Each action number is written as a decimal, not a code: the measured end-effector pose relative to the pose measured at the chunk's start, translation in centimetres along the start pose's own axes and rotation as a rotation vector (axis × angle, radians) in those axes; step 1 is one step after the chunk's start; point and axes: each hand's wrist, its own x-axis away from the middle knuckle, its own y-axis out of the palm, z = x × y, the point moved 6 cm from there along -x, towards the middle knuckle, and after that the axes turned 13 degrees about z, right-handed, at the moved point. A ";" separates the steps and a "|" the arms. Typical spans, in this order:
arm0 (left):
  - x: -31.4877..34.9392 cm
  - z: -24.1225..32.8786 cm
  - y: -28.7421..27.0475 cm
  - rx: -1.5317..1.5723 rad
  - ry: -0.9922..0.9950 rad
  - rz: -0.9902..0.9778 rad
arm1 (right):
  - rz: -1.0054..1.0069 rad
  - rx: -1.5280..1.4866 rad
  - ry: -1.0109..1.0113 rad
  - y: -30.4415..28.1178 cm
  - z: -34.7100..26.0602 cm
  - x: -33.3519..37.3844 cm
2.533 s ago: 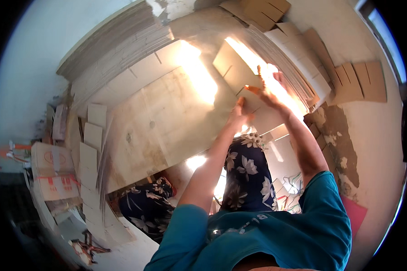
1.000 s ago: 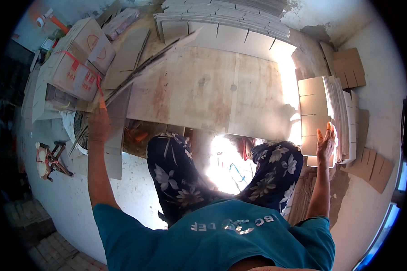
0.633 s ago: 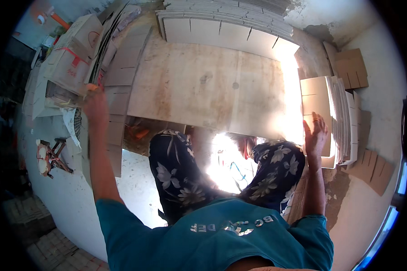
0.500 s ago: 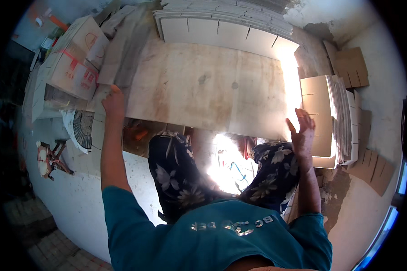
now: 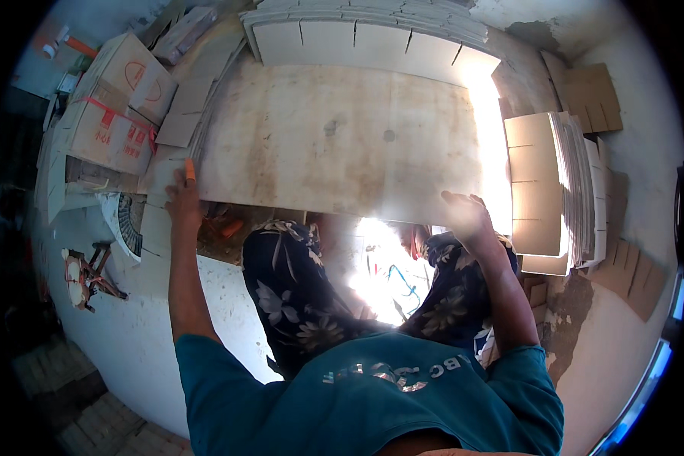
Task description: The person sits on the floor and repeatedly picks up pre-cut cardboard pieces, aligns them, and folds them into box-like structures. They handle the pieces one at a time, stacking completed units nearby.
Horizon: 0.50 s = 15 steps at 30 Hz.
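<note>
My left hand rests at the left end of the wooden board, by the near end of a stack of slotted cardboard strips. Its fingers are apart, one of them bright orange at the tip, and nothing shows in its grip. Above the board's near right edge is my right hand, somewhat blurred. Its fingers reach out leftward with nothing visible in them. A stack of slotted cardboard sheets stands to the right of that hand, apart from it.
Along the far side lies a long pile of slotted cardboard. Cardboard boxes with red tape are at the left, above a small stool and a round dark grille. Loose cardboard pieces lean at the right wall. My knees are under the board.
The cardboard at the far left, blurred before, now lies still on the left stack. My left hand has drawn nearer to me; my right hand has moved left from the right stack, over the board's edge.
</note>
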 end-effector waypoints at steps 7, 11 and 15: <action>0.3 -8.2 -3.7 0.327 -0.117 0.476 | 0.059 -0.173 0.094 -0.1 -2.4 -1.4; 3.6 -15.1 -1.8 0.518 -0.084 0.698 | -0.078 -0.620 0.407 1.4 -7.8 -3.1; 9.7 -15.1 -6.4 0.663 0.070 0.915 | 0.032 -1.119 0.167 1.4 -16.6 -3.4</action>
